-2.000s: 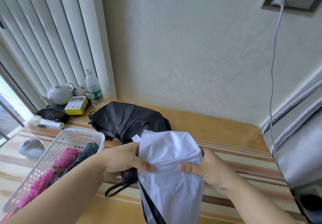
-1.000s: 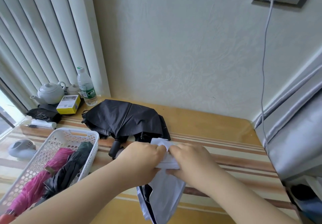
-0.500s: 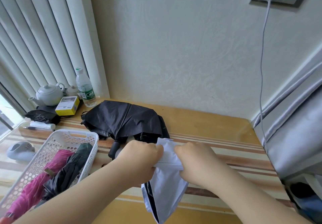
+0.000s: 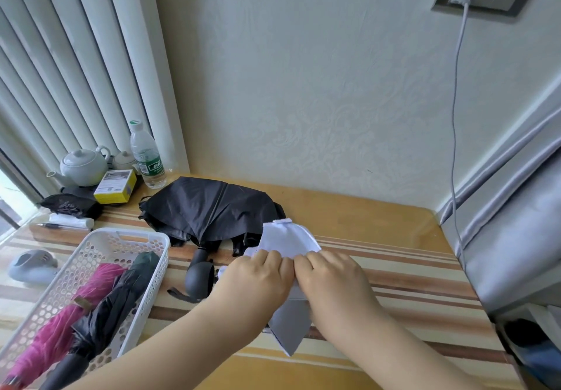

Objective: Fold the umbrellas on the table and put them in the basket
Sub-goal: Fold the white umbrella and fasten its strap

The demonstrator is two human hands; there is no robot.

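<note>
labels: bottle (image 4: 147,156) green label, print unreadable; yellow box (image 4: 115,186) text illegible | left hand (image 4: 258,280) and right hand (image 4: 331,280) knuckle to knuckle at frame centre, both gripped white umbrella (image 4: 288,242) on table (image 4: 379,222) | black umbrella (image 4: 209,207) just behind | basket (image 4: 100,244) lower left held pink umbrella (image 4: 66,313), dark umbrella (image 4: 121,295)

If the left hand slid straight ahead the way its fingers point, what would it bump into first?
Probably the white umbrella cloth it already grips: the left hand points up and right, toward the wall. Past that, likely the black umbrella, though depth is hard to judge.
</note>
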